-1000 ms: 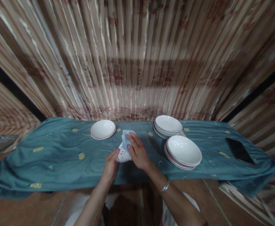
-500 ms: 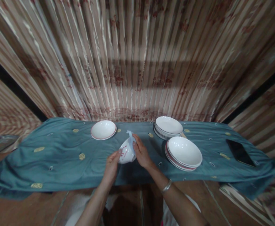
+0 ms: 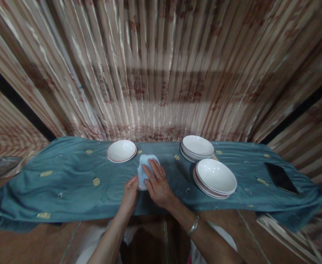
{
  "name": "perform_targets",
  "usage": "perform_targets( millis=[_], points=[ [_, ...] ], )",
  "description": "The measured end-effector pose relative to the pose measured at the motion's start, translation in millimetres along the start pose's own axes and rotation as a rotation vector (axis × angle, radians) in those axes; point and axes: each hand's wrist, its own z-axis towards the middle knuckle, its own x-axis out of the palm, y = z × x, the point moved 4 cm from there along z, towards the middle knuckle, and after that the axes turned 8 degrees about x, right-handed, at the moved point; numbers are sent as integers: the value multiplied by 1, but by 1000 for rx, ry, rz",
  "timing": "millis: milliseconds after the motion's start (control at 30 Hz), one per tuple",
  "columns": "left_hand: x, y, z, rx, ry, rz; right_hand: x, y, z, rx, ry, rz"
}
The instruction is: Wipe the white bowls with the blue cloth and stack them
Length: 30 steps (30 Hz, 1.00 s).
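Right grip (image 3: 159,185) on cloth (image 3: 143,161), long axis forward

- Cloth (image 3: 143,171): was bunched nr bowl's (image 3: 142,189) 1 o'clk, now spread across its outside.
- Red print: showing b4, now covered; just a white sliver left approx. 6–7 o'clk.
- R hand (image 3: 157,181): was side-on nr 3 o'clk, now palm-down on cloth.
- L hand (image 3: 130,190): tips shifted slightly twd 9 o'clk.
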Motion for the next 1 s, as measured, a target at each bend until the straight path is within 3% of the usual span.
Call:
perform_targets(
  millis=[367,533,700,833,1000],
  points=[
    [9,-9,0,-65,-5,-47,0,-20,12,155,0,197],
    [8,-9,-1,-79,-29,-49,18,-53,13,346,-55,386],
    [8,-10,-2,-79,-42,-39,37,-83,10,570,-25,585],
    [9,-12,-3,-83,-52,-42,35,-83,8,728,-35,826],
    [9,-13,-3,-88,-62,-43,31,-76,9,771,-42,925]
  ],
)
